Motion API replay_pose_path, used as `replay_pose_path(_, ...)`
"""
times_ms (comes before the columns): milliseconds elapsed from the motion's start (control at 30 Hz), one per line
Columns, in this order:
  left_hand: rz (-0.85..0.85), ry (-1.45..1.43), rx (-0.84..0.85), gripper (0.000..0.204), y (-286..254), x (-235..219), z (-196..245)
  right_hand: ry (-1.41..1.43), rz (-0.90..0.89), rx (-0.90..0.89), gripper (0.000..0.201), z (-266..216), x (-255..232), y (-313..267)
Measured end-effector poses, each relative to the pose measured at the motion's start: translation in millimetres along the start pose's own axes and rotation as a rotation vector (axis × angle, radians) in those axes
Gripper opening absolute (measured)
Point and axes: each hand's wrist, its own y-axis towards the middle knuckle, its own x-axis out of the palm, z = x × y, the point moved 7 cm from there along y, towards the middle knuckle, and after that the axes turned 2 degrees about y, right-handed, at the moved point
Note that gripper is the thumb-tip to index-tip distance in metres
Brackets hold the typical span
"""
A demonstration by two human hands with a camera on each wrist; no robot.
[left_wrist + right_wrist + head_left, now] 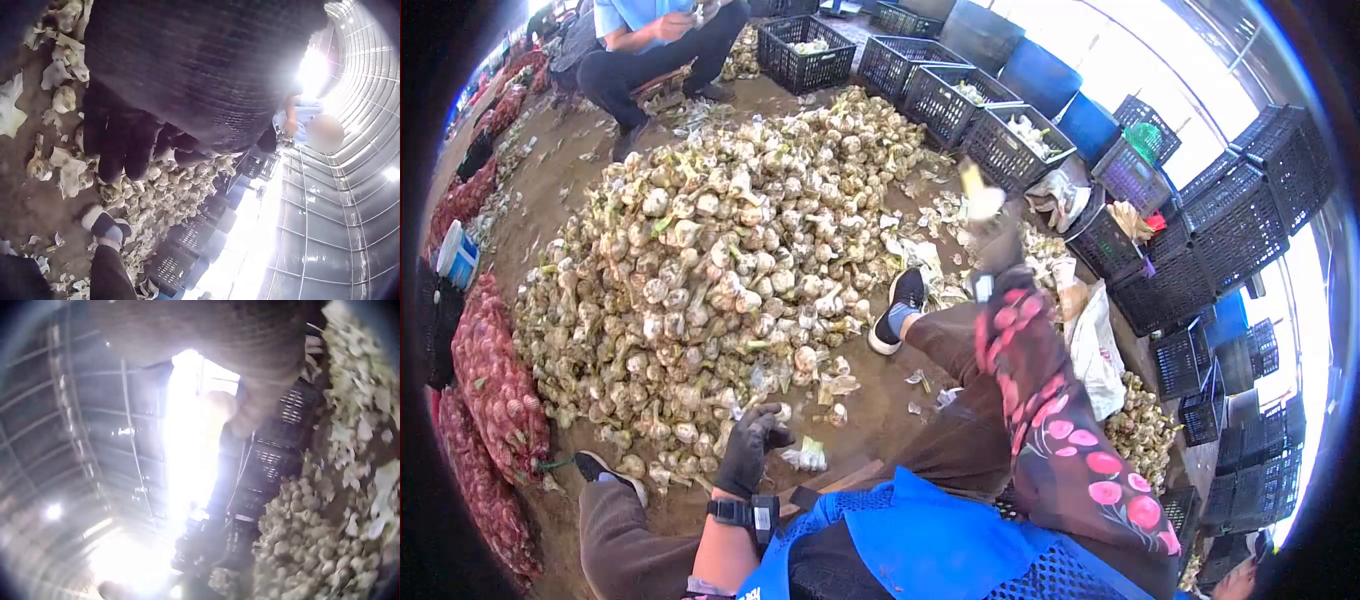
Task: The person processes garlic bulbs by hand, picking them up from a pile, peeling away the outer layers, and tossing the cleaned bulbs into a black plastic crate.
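A large heap of garlic bulbs (730,240) with stems covers the ground before the person in the head view. My right hand (1003,255), dark-gloved and motion-blurred, reaches out past the right knee. At its fingertips is a pale garlic bulb (984,204) with a yellowish stem pointing away; the right wrist view shows this bulb (220,405) beside blurred fingers (250,412). Low at the heap's near edge, my left hand (750,450) wears a black glove. Its fingers (139,150) hang loosely bent, with nothing visible in them. A white-green scrap (806,455) lies beside that hand.
Black plastic crates (1022,150), some holding garlic, line the far right, with blue barrels (1040,75) behind. Filled red net bags (498,375) lie left beside a white bucket (457,255). Another person (655,50) sits beyond the heap. A white sack (1097,355) lies right.
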Motion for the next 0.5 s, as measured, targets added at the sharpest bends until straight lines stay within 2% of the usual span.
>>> replay_pose_path(67, 0.055, 0.002, -0.001, 0.032, 8, -4, 0, 0.238, 0.251, 0.042, 0.039, 61, -48, 59)
replay_pose_path(100, 0.121, 0.003, 0.002, 0.034, 8, -10, -3, -0.072, 0.108, -0.053, 0.038, 69, -32, 63)
replay_pose_path(133, 0.164, 0.095, 0.242, 0.037, 9, -12, 8, -0.364, 0.000, -0.188, 0.037, 63, -15, 65)
replay_pose_path(167, 0.188, 0.083, 0.181, 0.036, 10, -18, 10, 0.373, -0.162, 0.159, 0.025, 50, 23, 56)
replay_pose_path(200, 0.213, 0.069, 0.120, 0.036, 10, -25, 11, 1.071, -0.058, 0.575, 0.015, 29, 59, 39)
replay_pose_path(233, 0.285, 0.127, 0.037, 0.035, 20, -52, -18, 0.791, -0.159, 0.494, 0.011, 5, 91, 14)
replay_pose_path(267, 0.371, 0.074, 0.052, 0.033, 18, -63, -15, 0.509, -0.237, 0.402, 0.009, -20, 124, -11)
replay_pose_path(300, 0.450, 0.084, 0.100, 0.033, 18, -73, -8, 0.586, -0.302, 0.580, 0.009, -19, 156, -34)
replay_pose_path(333, 0.519, -0.041, 0.064, 0.032, 11, -79, -7, 0.513, -0.426, 0.618, 0.018, -10, 190, -73)
replay_pose_path(367, 0.534, -0.083, 0.116, 0.031, 5, -83, -2, 0.436, -0.530, 0.639, 0.028, 9, 220, -116)
replay_pose_path(400, 0.558, -0.148, 0.148, 0.031, 6, -91, -6, 0.489, -0.520, 0.560, 0.032, 8, 252, -155)
replay_pose_path(467, 0.590, -0.216, 0.173, 0.031, 8, -103, -8, -0.162, -0.694, 0.271, 0.034, -52, 266, -194)
replay_pose_path(500, 0.626, -0.161, 0.168, 0.031, 5, -105, -2, -0.145, -0.903, 0.382, 0.036, -64, 281, -218)
